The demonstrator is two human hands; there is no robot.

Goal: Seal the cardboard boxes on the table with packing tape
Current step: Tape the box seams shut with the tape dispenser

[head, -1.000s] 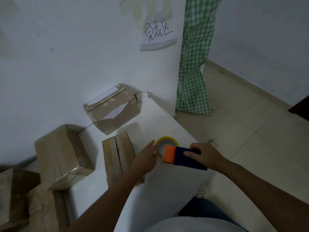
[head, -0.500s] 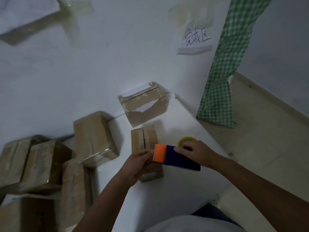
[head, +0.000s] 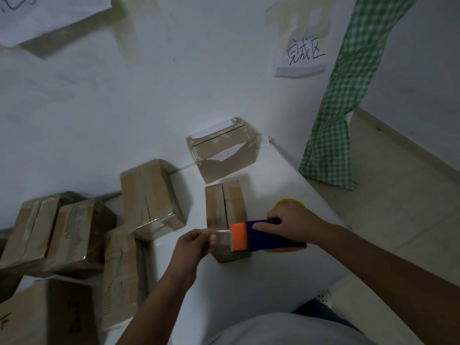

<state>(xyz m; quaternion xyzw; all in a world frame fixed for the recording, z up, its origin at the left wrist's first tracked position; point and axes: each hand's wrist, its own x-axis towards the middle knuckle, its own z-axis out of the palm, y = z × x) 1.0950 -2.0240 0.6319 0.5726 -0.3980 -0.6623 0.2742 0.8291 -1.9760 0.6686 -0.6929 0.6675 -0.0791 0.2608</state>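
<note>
At far left of the bench (head: pixel 286 180), several cardboard boxes crowded together, some glossy with tape, one large box (head: pixel 151 195) lying a little apart toward the middle. Farther back against the wall, a torn box (head: pixel 224 150) with white paper showing. Near centre, the small box (head: pixel 225 210) with its top seam facing up, flaps closed but seemingly untaped. Just in front of it, the left hand (head: pixel 193 247), fingers curled, pinching the free end of clear tape (head: pixel 222 236) drawn out from the dispenser. To the right, the tape dispenser (head: pixel 263 236), orange at the mouth and dark blue along the body, gripped from above by the right hand (head: pixel 293 225), with the yellow roll edge (head: pixel 290 202) peeking behind. Farther right, a green checked curtain (head: pixel 338 108) hanging past the bench edge.

Likely trouble from here: tape folding back and sticking to itself if tension slackens between the hands; strip landing off the seam if brought down skewed; light box sliding on the smooth bench under pressure, since neither hand steadies it.
</note>
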